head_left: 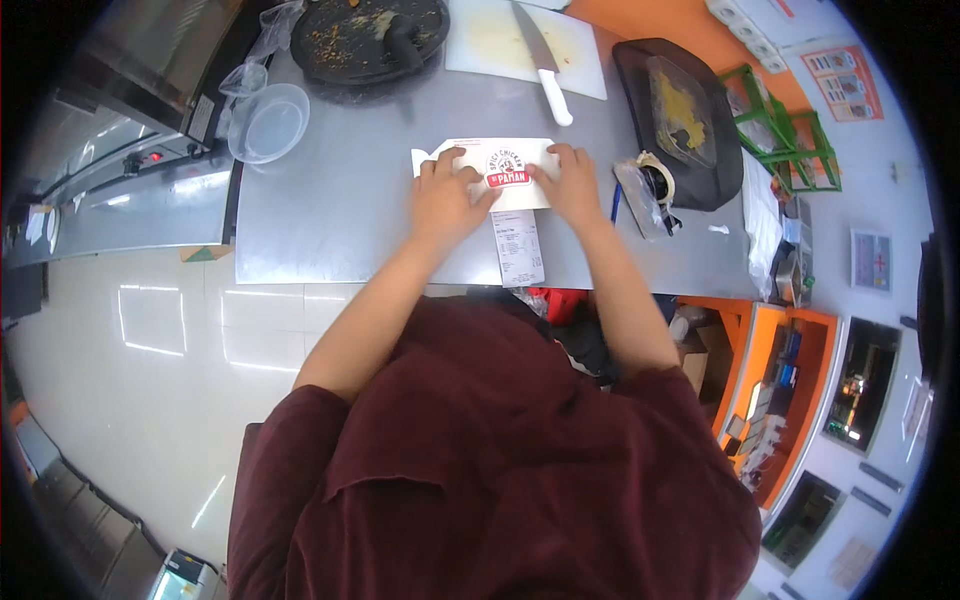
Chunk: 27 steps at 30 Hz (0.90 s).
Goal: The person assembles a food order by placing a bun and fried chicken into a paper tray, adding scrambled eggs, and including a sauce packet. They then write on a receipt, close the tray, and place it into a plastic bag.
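Observation:
A white cardboard food box (508, 160) with a red logo on its lid lies on the steel table in front of me. My left hand (452, 200) grips its left part, fingers bent over the lid and the thumb pointing toward the logo. At the right end, my right hand (572, 187) holds the box with its fingers curled over the edge. A small flap sticks out at the box's upper left corner. From under the near edge of the box, a printed paper receipt (518, 250) hangs toward me.
A white-handled knife (552, 90) rests on a white cutting board (480, 50), beside a dark round pan (330, 60). Left stands a clear plastic bowl (270, 125). At right are a tape roll (655, 180), a blue pen (616, 195) and a black tray (720, 190) holding a clear container (680, 110).

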Tool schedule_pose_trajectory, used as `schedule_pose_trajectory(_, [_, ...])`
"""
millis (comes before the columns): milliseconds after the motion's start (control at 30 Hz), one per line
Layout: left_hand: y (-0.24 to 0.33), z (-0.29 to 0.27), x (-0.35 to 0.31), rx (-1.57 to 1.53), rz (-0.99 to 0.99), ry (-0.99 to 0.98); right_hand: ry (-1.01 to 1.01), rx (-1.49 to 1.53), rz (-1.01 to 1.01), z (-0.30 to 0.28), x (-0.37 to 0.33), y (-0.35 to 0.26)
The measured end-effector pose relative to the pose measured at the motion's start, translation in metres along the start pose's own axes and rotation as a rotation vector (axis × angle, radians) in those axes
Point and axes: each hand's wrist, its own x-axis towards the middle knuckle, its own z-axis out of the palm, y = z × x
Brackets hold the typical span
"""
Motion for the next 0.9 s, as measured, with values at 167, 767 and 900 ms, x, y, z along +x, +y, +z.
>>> schedule_pose_trajectory(167, [-0.017,0.041,-0.016,0.105,0.049,0.372,0.318,0.15,-0.076,0.045,-0.027,0.01])
schedule_pose_trajectory(767, [0.001,0.015,0.014,-0.686,-0.48,0.261,-0.191,0.967,0.358,-0.016,0.014,0.018])
schedule_pose_trajectory(900, [0.008,0.01,0.016,-0.603,-0.538,0.301,-0.255,0.821,0.276,-0.006,0.009,0.027])
